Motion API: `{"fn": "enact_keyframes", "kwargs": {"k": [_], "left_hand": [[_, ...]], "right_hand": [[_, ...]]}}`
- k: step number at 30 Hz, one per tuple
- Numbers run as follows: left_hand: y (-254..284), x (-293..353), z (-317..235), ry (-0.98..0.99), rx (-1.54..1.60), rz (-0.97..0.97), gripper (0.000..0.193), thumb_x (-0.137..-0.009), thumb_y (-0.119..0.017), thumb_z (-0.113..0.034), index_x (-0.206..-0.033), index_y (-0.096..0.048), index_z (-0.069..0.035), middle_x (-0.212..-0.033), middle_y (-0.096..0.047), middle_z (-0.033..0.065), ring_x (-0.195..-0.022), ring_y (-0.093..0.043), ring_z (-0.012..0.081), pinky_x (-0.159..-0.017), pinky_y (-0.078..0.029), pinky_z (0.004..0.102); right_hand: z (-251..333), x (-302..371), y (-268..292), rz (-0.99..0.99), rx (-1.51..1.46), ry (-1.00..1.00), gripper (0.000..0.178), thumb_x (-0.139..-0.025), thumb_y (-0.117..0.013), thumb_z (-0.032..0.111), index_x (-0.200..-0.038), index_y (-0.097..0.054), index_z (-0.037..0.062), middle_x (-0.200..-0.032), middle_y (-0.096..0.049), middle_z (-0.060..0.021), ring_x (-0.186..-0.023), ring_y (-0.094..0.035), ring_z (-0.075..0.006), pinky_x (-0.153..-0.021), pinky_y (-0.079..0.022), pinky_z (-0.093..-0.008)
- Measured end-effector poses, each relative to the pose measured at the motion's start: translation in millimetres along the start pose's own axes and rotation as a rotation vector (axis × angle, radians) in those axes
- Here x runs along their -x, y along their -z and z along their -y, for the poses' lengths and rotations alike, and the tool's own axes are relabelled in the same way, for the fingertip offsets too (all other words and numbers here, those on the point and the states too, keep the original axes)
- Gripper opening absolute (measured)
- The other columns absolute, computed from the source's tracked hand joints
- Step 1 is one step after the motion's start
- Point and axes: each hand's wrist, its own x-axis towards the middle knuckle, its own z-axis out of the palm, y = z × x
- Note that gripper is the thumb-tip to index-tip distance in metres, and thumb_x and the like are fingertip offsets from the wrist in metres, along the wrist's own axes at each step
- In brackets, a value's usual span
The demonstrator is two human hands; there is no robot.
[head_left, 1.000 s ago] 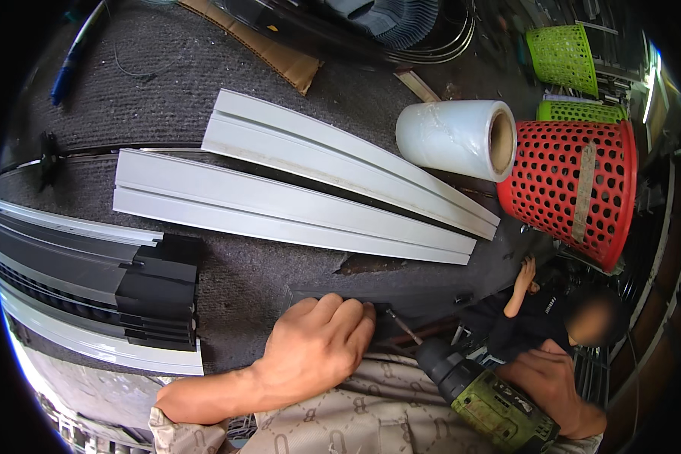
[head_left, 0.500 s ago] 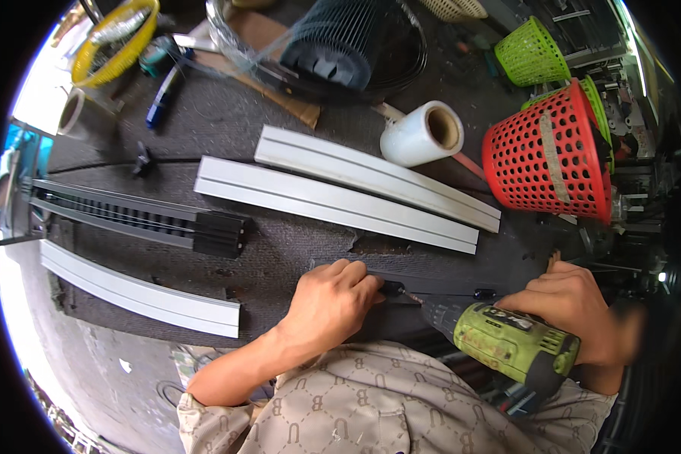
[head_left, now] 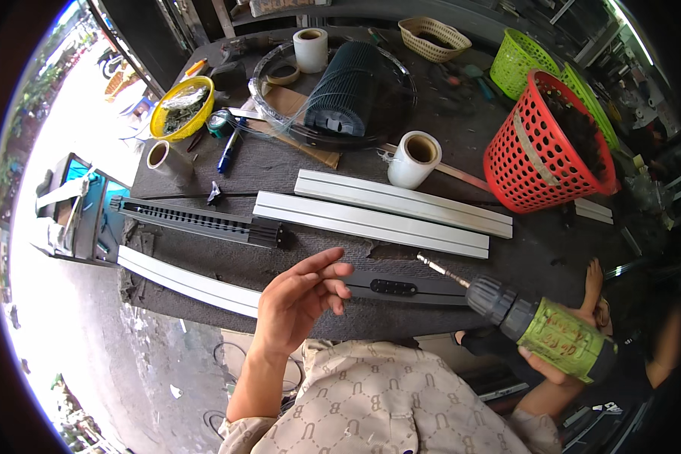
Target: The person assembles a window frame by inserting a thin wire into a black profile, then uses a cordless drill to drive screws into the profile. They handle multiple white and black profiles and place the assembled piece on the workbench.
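My left hand (head_left: 291, 306) is raised over the near edge of the workbench, its fingers apart and nothing in them. Beside its fingertips lies a dark flat metal bar (head_left: 439, 292) with a black oval plate (head_left: 393, 287) on it. My right hand (head_left: 546, 368) grips a green and black cordless drill (head_left: 560, 340), seen partly behind the tool's body. The drill's long bit (head_left: 440, 268) points up and left, above the bar and apart from it. Beyond the bar, two white slotted profiles (head_left: 371, 225) lie side by side.
A red perforated basket (head_left: 533, 155) stands at right, near a film roll (head_left: 415, 160). Farther back are a dark finned cylinder (head_left: 344, 91) and a yellow basket (head_left: 181, 113). Dark profiles (head_left: 197, 222) and another white profile (head_left: 185, 280) lie left. Another person's arm (head_left: 664, 348) shows at far right.
My left hand has come off the bar and opened. The drill has been lifted away rightward in my right hand, its bit now clear of the bar. The view takes in more of the far side.
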Motion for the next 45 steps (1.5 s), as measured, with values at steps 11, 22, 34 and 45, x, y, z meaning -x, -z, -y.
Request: {"fn": "enact_keyframes", "kwargs": {"k": [11, 22, 34, 45], "left_hand": [[8.4, 45.4, 39.5, 0.119, -0.155, -0.106, 0.015, -0.117, -0.055, -0.008, -0.128, -0.049, 0.002, -0.142, -0.068, 0.0345, -0.109, -0.082, 0.0356, -0.079, -0.073, 0.0431], [11.3, 43.5, 74.9, 0.139, 0.004, -0.208, 0.031, -0.110, -0.070, -0.007, -0.138, -0.071, 0.005, -0.119, -0.079, 0.0159, -0.092, -0.079, 0.0214, -0.074, -0.067, 0.0323], [26.4, 39.1, 101.2, 0.205, 0.410, -0.089, 0.014, -0.109, -0.069, -0.005, -0.121, -0.076, -0.001, -0.114, -0.080, 0.0170, -0.100, -0.083, 0.0261, -0.084, -0.073, 0.0349], [11.5, 22.6, 102.0, 0.266, 0.487, -0.048, 0.021, -0.110, -0.071, -0.012, -0.127, -0.075, -0.001, -0.114, -0.078, 0.0116, -0.100, -0.079, 0.0216, -0.089, -0.070, 0.0345]], "right_hand": [[-7.7, 34.5, -75.4, 0.043, -0.332, -0.100, 0.041, -0.073, -0.094, 0.031, -0.104, -0.084, 0.0058, -0.095, -0.079, -0.0112, -0.074, -0.073, -0.0275, -0.068, -0.058, -0.0345], [-3.0, 31.2, -82.9, 0.082, -0.408, -0.070, 0.047, -0.061, -0.099, 0.024, -0.098, -0.082, -0.0006, -0.091, -0.079, -0.0118, -0.074, -0.074, -0.0274, -0.071, -0.057, -0.0360], [7.7, 18.4, -72.8, 0.116, -0.447, -0.136, 0.058, -0.069, -0.098, 0.043, -0.101, -0.081, -0.0019, -0.091, -0.079, -0.0126, -0.068, -0.072, -0.0277, -0.068, -0.054, -0.0338], [10.8, 2.6, -47.2, 0.218, -0.293, -0.156, 0.055, -0.063, -0.098, 0.038, -0.101, -0.083, 0.0006, -0.094, -0.079, -0.0119, -0.076, -0.071, -0.0270, -0.074, -0.054, -0.0380]]}}
